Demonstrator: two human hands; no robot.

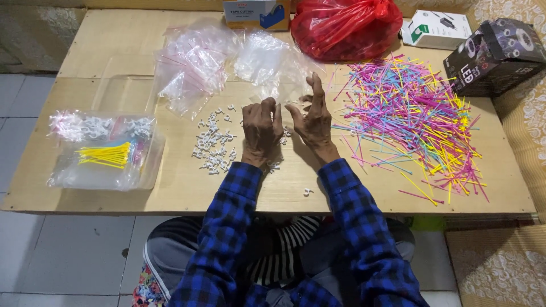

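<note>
While both hands (287,126) meet, grip perhaps pinching clips (215,145): plywood table (187,187) over tiled floor (68,256).

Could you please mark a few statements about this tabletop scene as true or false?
1. The heap of coloured cable ties lies to the right of the hands. True.
2. The red plastic bag sits at the near edge of the table. False: it sits at the far edge.
3. Small white clips are scattered beside the left hand. True.
4. The clear container holds a bundle of blue ties. False: the bundle is yellow.
5. The right hand rests on the black box. False: it is raised near the left hand.
</note>
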